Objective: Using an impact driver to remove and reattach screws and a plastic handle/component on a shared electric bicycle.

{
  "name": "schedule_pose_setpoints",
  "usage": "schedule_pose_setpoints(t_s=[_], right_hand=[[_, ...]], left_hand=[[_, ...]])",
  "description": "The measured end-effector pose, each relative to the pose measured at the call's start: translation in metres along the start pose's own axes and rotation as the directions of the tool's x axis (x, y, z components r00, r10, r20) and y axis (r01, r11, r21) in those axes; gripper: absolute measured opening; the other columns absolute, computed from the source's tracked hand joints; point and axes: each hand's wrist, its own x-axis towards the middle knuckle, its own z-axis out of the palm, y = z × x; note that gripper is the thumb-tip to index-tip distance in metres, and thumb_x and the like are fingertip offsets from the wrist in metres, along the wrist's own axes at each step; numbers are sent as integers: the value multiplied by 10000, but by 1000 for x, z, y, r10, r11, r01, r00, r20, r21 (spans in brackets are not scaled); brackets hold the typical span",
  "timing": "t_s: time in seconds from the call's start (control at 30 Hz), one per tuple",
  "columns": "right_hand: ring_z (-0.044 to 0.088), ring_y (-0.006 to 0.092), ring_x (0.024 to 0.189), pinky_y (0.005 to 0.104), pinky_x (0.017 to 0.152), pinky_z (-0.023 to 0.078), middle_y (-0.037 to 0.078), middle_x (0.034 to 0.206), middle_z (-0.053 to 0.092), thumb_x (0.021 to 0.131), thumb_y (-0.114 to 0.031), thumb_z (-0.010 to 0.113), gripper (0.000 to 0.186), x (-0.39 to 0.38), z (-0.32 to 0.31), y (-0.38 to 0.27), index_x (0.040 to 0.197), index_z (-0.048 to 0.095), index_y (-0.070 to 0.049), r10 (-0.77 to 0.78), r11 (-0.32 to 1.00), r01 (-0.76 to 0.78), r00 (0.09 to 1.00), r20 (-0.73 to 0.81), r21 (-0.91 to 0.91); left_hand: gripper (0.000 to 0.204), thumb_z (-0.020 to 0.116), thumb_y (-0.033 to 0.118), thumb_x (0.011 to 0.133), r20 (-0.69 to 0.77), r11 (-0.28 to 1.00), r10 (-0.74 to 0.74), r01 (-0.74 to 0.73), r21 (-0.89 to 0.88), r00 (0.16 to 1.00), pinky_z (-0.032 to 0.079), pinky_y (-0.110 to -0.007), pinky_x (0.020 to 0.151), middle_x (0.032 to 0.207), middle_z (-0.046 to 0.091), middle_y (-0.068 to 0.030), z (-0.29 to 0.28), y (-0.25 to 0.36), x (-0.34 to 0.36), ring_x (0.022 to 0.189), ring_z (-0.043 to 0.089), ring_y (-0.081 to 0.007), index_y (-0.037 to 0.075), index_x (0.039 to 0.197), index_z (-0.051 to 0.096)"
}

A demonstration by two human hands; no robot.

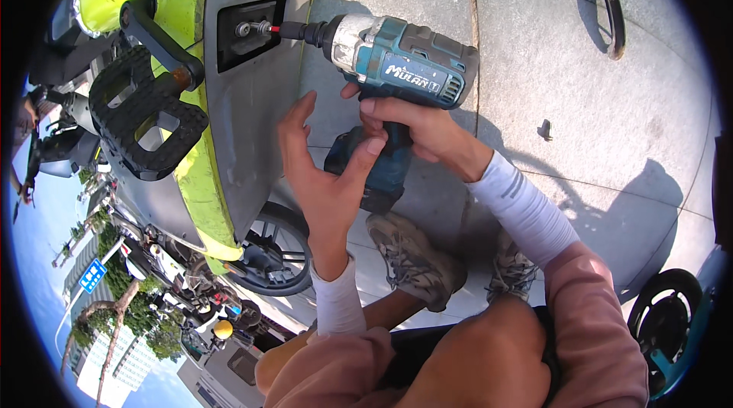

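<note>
My right hand is wrapped round the grip of a teal and black cordless impact driver. The tool lies roughly level, its nose pointing left. A dark socket holder with a red-banded bit extends from the nose to metal bolts inside a recess in a grey panel. At this scale I cannot tell whether the bit is seated. Just left of the driver's grip and battery, my left hand is open, thumb apart from its fingers, nothing visible in it.
A black pedal on a crank juts from the yellow-green bodywork. Below is a wheel. A small dark piece lies on the paving. Another wheel stands lower right; parked two-wheelers are at left.
</note>
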Motion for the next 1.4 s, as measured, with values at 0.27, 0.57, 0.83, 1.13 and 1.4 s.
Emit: schedule_pose_setpoints(t_s=[0.27, 0.57, 0.83, 1.13, 1.4], right_hand=[[470, 122, 631, 290, 623, 421, 22, 699, 490, 913, -152, 600, 372, -7, -11, -1, 1238, 529, 14, 52, 998, -52, 998, 31, 24], [457, 120, 623, 304, 643, 421, 27, 700, 459, 909, -171, 598, 426, -77, -36, -5, 1280, 480, 1, 68, 971, -48, 994, -81, 235], [474, 132, 637, 325, 652, 444, 43, 721, 494, 936, -203, 584, 399, -122, -58, -12, 1276, 479, -22, -16, 962, 42, 995, -95, 271], [427, 117, 625, 310, 659, 400, 24, 713, 444, 925, -305, 581, 517, -122, -47, -29, 1335, 420, -35, -63, 990, 77, 991, -114, 117], [491, 134, 650, 310, 643, 447, 46, 722, 507, 944, -174, 576, 185, -122, -44, -25, 1055, 533, -32, -13, 984, 32, 993, -115, 173]], left_hand=[[545, 621, 296, 943, 0, 793, -348, 294, -534, 938, 418, -420, 996, 1337, 536, -163, 13, -12, 23, 1207, 540, -265, -44, 1336, 460], [254, 613, 254, 958, 181, -91, -602, 159, -983, 778, 449, -283, 765, 1064, 627, -14, 37, 10, 118, 838, 594, -121, 68, 1119, 550], [254, 563, 188, 975, 174, -282, -583, 4, -959, 794, 473, -332, 778, 1073, 627, -73, 37, -3, 123, 919, 611, -176, -1, 1140, 524], [176, 539, 136, 983, 174, -410, -481, -45, -911, 859, 493, -327, 771, 1024, 617, -101, 42, -12, 122, 919, 606, -184, -5, 1089, 545], [165, 517, 134, 992, 108, -272, -570, -63, -960, 814, 501, -321, 776, 1018, 623, -105, 44, -10, 123, 896, 602, -173, -6, 1071, 552]])
